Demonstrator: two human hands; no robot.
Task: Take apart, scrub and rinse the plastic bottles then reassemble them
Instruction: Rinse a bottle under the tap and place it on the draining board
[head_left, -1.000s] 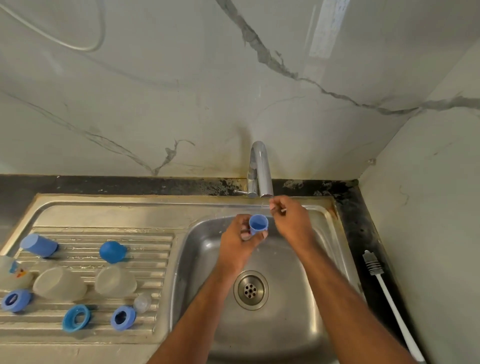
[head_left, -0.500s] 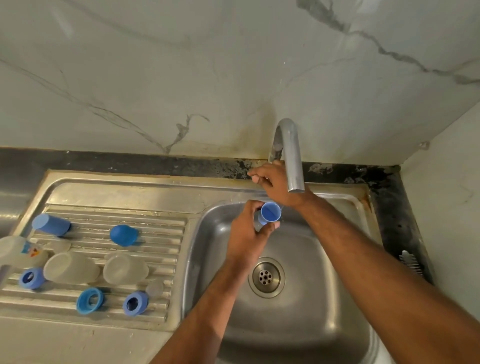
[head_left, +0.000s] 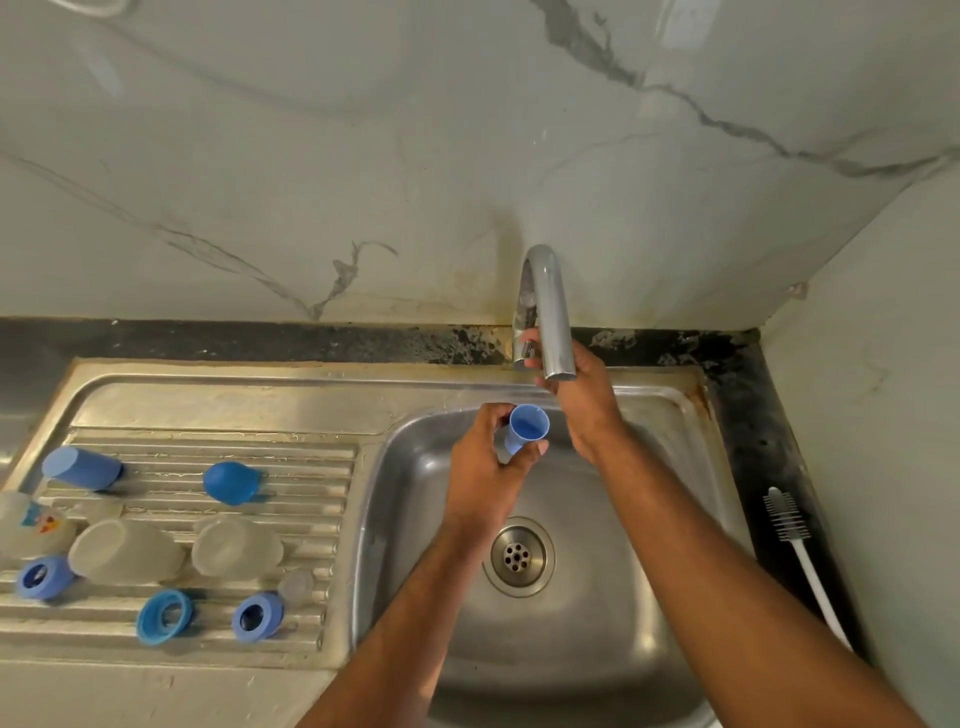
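**Rinsing stage: one blue cap at the tap, other parts on the drainer**

While the left hand (head_left: 488, 462) grips a small blue cap (head_left: 525, 428) between thumb and curled fingers, mouth upward, over the back of the sink basin (head_left: 639, 519), the right hand (head_left: 576, 395) reaches behind the tap spout (head_left: 551, 317), its fingers at the tap's base; whether they pinch a handle cannot be told. No water stream is visible. On the ribbed drainboard (head_left: 291, 457) at the sink's left side lie the dismantled parts: two more blue caps (head_left: 83, 467) (head_left: 231, 483) toward the back edge, three translucent bottle bodies (head_left: 236, 548) across the middle, and three blue collar rings (head_left: 165, 616) with a small clear piece (head_left: 296, 586) toward the front edge. A bottle brush (head_left: 800, 551) rests on the dark counter beside the sink's right edge. Judging by this layout, disassembly appears complete and this cap is at the rinse; reassembly of every bottle remains.
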